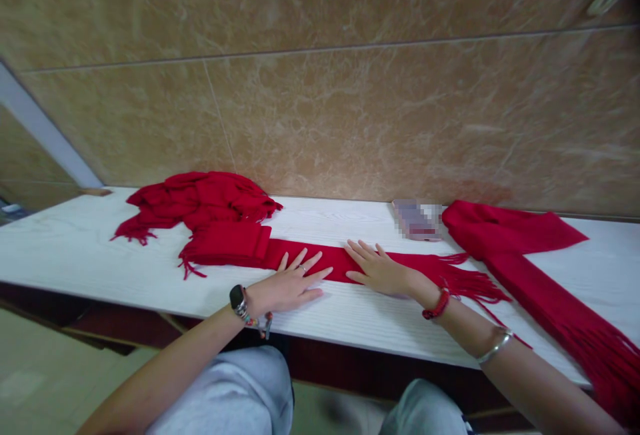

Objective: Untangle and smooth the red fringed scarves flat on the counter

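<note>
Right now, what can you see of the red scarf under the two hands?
The scarf is plain deep red and looks like soft woven cloth. Its left end is folded into a neat layered stack with some fringe poking out; the rest runs flat to the right, ending in loose, straggling fringe. It lies lengthwise on the white tabletop. The left hand and right hand rest on its middle, fingers spread.

A red fringed scarf [333, 263], partly folded, lies across the white table [340, 222].

My left hand [289, 285] lay palm down, spread, just beyond the watch [237, 298] — my right hand [384, 273], also palm down, well right of it.
</note>
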The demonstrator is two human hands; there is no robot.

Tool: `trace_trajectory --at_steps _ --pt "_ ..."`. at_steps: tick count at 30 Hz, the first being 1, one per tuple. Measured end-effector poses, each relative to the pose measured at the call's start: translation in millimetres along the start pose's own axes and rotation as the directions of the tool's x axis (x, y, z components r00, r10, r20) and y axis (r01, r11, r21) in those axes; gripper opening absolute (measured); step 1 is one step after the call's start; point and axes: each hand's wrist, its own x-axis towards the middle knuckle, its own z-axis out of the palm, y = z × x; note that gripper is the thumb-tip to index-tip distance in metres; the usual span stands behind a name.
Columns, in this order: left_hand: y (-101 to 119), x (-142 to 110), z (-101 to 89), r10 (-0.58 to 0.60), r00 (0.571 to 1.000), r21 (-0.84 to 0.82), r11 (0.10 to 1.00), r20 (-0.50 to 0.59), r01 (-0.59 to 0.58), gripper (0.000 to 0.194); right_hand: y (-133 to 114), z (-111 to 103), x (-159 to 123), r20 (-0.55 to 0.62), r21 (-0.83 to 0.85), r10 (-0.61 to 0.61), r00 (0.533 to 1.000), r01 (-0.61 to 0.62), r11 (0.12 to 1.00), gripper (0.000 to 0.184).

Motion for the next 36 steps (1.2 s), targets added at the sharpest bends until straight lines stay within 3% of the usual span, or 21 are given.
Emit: trace_trajectory --at_steps 4,6,9,13,18,22,25,32,36 --pt "-3 -7 -5.3 -0.043 0.982 0.049 0.997 -0.182 0.052 0.06 -8 -6 6 -0.175 0.104 0.031 0.984 -0.013 0.995 0.061" --pt "-6 -10 -5.0 -0.073 0.958 0.07 0.993 -0.277 0.096 0.06 -14 -5 8 -0.194 0.099 -0.02 0.981 0.04 0.994 0.061" --pt "-9 -14 1.0 -0.093 0.976 0.05 0.993 -0.196 0.104 0.062 -21 0 8 -0.093 0.047 -0.149 0.984 0.154 0.987 0.061" --pt "-10 -15 9.5 -0.092 0.994 0.008 0.996 -0.054 0.093 0.066 -24 4 7 -0.005 0.028 -0.173 0.985 0.173 0.984 0.064" --pt "-6 -19 6.7 -0.104 0.992 0.016 0.994 -0.076 0.105 0.064 -23 -1 7 0.009 0.037 -0.171 0.985 0.171 0.985 0.064" --pt "-3 -27 2.3 -0.179 0.976 0.019 0.983 -0.123 0.183 0.067 -26 -6 13 -0.06 0.01 -0.149 0.987 0.15 0.989 0.062" --pt "-2 -31 3.9 -0.232 0.969 -0.029 0.973 -0.084 0.23 0.072 -33 -6 20 -0.099 -0.018 -0.174 0.98 0.173 0.985 0.059" --pt "-4 -34 7.5 -0.168 0.984 -0.064 0.984 -0.064 0.164 0.068 -35 5 21 -0.04 0.012 -0.173 0.984 0.174 0.985 0.056" --pt "-7 -31 9.7 -0.233 0.966 -0.074 0.971 -0.107 0.226 0.066 -36 -2 19 -0.027 -0.001 -0.156 0.987 0.156 0.988 0.059"
